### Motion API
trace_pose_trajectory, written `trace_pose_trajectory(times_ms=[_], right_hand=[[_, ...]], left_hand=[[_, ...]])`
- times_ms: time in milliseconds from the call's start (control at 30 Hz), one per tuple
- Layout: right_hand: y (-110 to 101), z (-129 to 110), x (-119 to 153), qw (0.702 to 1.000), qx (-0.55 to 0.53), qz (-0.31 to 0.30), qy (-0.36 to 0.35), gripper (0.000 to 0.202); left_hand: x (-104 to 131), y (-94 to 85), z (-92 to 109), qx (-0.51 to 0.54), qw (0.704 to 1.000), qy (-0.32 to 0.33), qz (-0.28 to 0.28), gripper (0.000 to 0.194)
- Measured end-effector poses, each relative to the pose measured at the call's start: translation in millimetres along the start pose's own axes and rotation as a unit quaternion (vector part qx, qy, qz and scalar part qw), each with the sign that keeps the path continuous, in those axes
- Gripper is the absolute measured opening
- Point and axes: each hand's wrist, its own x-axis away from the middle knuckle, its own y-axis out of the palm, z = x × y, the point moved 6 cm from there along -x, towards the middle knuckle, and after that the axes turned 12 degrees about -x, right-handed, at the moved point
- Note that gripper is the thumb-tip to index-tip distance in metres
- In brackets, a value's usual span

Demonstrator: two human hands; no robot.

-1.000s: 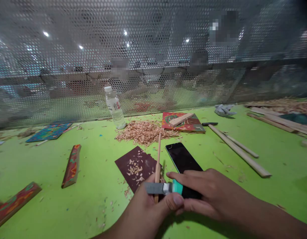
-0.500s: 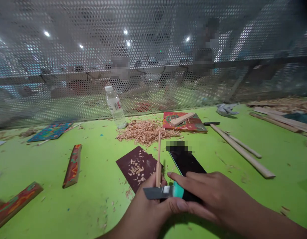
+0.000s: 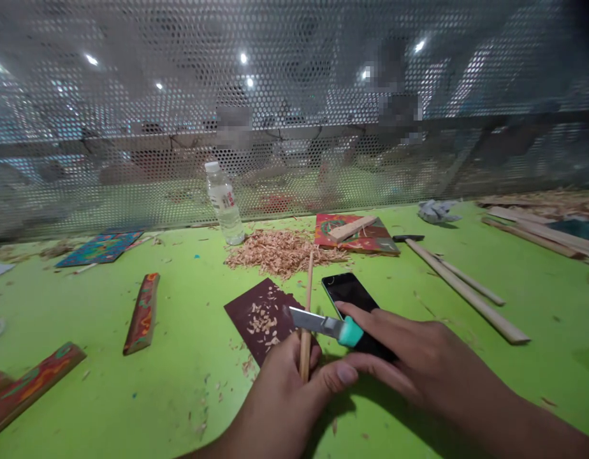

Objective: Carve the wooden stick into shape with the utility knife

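Hands worked close together low over a bright green table. The left hand was curled around a thin wooden stick, which stood almost straight up out of the fist. The thumb pointed to the right and touched the other hand. The right hand held a knife with a teal handle. Its fingers were closed around the handle, with one finger stretched along the top. The grey blade pointed left and crossed the stick just above the left fist.

Behind the hands lay a dark phone with a black screen. Just beside it lay a dark red sheet with small wood chips on it. Farther back sat a pile of wood shavings. A clear water bottle with a white cap stood near the pile. It had a label with red marks, too small to read. A colourful board lay to the right of the pile with a small wood piece on top. Long wooden sticks lay on the right side, and a crumpled cloth sat behind them. On the left lay painted wooden strips and a blue patterned sheet. A metal screen full of little holes stood behind the table.
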Motion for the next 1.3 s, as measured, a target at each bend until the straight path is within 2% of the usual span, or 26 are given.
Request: trace_pose_trajectory(times_ms=[133, 233, 333, 500, 667, 833, 900, 1000, 1133, 1300], right_hand=[[4, 2, -3, 0.995, -0.051, -0.079, -0.014, 0.058], [9, 0, -4, 0.984, -0.111, -0.142, -0.006, 0.046], [12, -2, -4, 0.977, -0.143, -0.161, 0.009, 0.041], [11, -5, -9, 0.99, -0.086, -0.109, 0.024, 0.05], [9, -7, -8, 0.997, -0.044, -0.062, 0.017, 0.054], [9, -5, 0, 0.998, -0.04, -0.052, 0.011, 0.051], [10, -6, 3, 0.997, -0.051, -0.055, 0.004, 0.057], [10, -4, 3, 0.996, -0.073, -0.048, 0.016, 0.067], [12, -3, 4, 0.996, -0.074, -0.045, 0.015, 0.065], [10, -6, 4, 0.999, -0.046, -0.012, 0.013, 0.063]], left_hand=[[-1, 6.6, 11, 0.065, 0.997, 0.022, -0.021, 0.032], [-2, 9.4, 7, 0.117, 0.993, 0.006, -0.033, 0.037], [-1, 10.2, 0, 0.145, 0.988, -0.001, -0.043, 0.04], [-1, 4.5, -6, 0.099, 0.995, -0.011, -0.011, 0.045], [-3, 0.5, -1, 0.046, 0.999, -0.002, 0.02, 0.04], [-4, -0.7, 5, 0.015, 0.999, 0.032, 0.028, 0.028], [-3, -1.3, 5, 0.006, 0.999, 0.038, 0.025, 0.026], [-2, -1.7, 4, -0.009, 0.999, 0.033, 0.015, 0.029], [1, -3.1, 2, -0.032, 0.999, 0.015, 0.025, 0.037], [1, -4.4, 6, -0.083, 0.995, -0.012, 0.049, 0.046]])
